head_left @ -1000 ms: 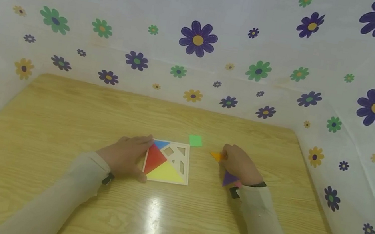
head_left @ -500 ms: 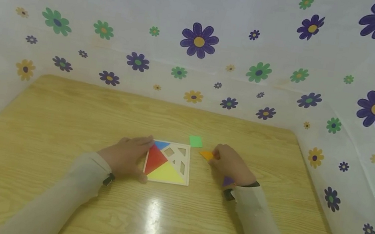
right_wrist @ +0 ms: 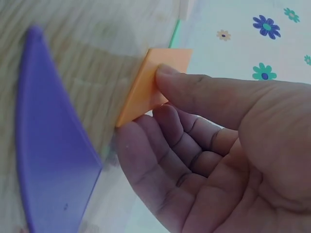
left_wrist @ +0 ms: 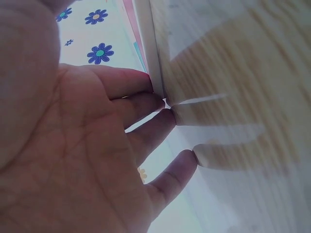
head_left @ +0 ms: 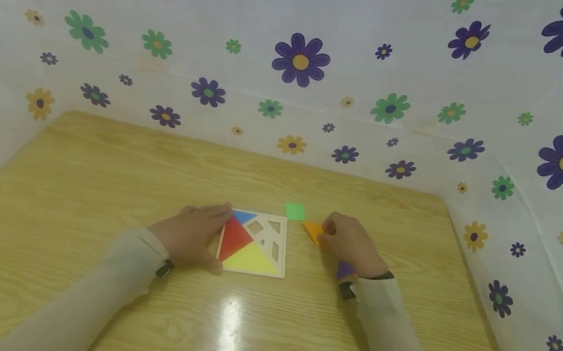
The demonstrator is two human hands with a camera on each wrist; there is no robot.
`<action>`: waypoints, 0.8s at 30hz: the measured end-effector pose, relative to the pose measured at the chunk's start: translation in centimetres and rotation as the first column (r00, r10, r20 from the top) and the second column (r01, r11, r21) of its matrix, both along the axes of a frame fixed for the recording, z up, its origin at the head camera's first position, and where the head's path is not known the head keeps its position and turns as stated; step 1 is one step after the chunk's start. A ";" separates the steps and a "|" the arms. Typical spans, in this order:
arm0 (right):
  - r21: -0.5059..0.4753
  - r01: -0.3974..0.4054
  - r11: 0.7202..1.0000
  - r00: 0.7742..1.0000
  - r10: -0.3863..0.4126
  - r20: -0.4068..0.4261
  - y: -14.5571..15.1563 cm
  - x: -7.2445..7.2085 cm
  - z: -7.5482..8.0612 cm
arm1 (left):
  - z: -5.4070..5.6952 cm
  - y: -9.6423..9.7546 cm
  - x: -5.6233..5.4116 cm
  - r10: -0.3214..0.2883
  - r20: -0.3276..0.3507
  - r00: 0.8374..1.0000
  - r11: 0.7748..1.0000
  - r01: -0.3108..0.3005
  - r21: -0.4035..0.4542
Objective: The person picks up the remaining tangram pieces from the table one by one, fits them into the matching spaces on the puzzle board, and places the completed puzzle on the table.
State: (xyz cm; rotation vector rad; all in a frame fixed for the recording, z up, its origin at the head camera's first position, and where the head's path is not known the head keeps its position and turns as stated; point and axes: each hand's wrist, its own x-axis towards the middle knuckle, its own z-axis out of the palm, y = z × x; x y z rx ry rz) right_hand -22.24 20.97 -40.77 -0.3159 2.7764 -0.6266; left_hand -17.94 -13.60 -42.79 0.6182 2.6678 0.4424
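Note:
A pale tangram board (head_left: 269, 235) lies mid-table, with red (head_left: 235, 240), yellow (head_left: 251, 258) and blue (head_left: 243, 217) pieces in it and cut-out openings at its upper right. Along its left edge rests my left hand (head_left: 187, 234), thumb near the lower corner; the left wrist view shows extended fingers (left_wrist: 150, 141) touching the board's side and the tabletop. To the right of the board, my right hand (head_left: 355, 247) pinches an orange tangram piece (right_wrist: 141, 90) between thumb and fingers. The piece is tilted up, and the fingers partly hide its outline.
A green square piece (head_left: 295, 211) lies by the board's upper right corner. Partly under my right wrist is a purple piece (head_left: 345, 269). White sheeting with printed flowers (head_left: 301, 60) stands around the back and sides of the wooden table (head_left: 130, 310).
My right hand has carried the orange piece left toward the board, then shifted slightly back right. A pink piece seen earlier beside the purple one is now hidden. My left hand stays in place.

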 end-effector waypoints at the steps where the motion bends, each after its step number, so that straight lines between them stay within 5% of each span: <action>1: -0.007 0.002 1.000 1.000 -0.002 0.001 0.1 0.0 0.1 | 0.1 0.0 0.0 -0.004 -0.001 1.000 1.000 0.004 -0.001; 24: -0.127 0.010 0.992 0.997 -0.019 -0.071 -0.2 -0.1 -0.2 | 0.0 0.0 0.0 -0.009 -0.006 1.000 1.000 0.009 -0.017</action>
